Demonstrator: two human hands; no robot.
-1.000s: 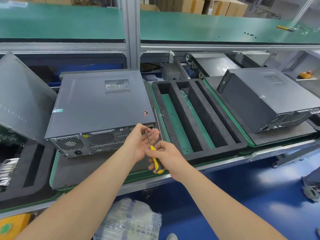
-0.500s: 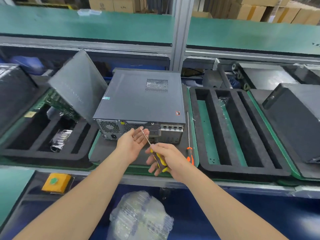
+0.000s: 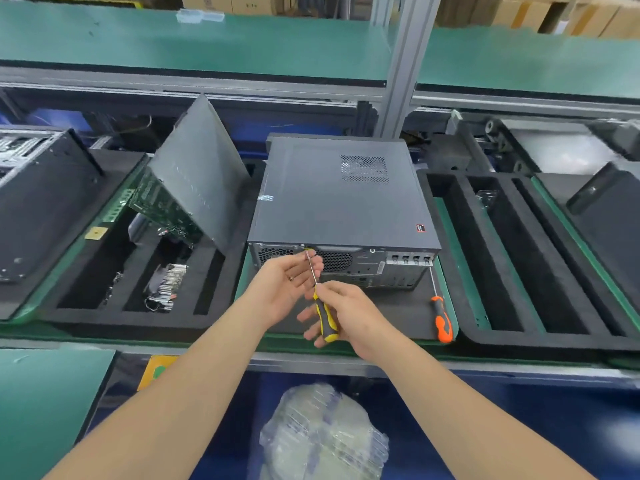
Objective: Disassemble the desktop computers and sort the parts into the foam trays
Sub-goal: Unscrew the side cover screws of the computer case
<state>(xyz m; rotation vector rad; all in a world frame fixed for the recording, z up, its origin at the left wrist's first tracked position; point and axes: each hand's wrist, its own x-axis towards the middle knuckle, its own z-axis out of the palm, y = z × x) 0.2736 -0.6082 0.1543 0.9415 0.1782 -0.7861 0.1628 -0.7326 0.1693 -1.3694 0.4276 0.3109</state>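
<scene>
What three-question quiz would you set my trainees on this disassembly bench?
1. True or false: the orange screwdriver lies unheld near the desktop computer.
2. The yellow screwdriver, gripped by the right hand, has its tip at the computer's: A) top vent B) rear panel C) red sticker.
3. Fill in: the circuit board stands in the foam tray ____ of the computer.
Key: 1 true; 2 B; 3 left.

Grey computer case [image 3: 332, 199] (mesh-patterned vent); yellow-black screwdriver [image 3: 323, 317]; orange screwdriver [image 3: 442, 322].
</scene>
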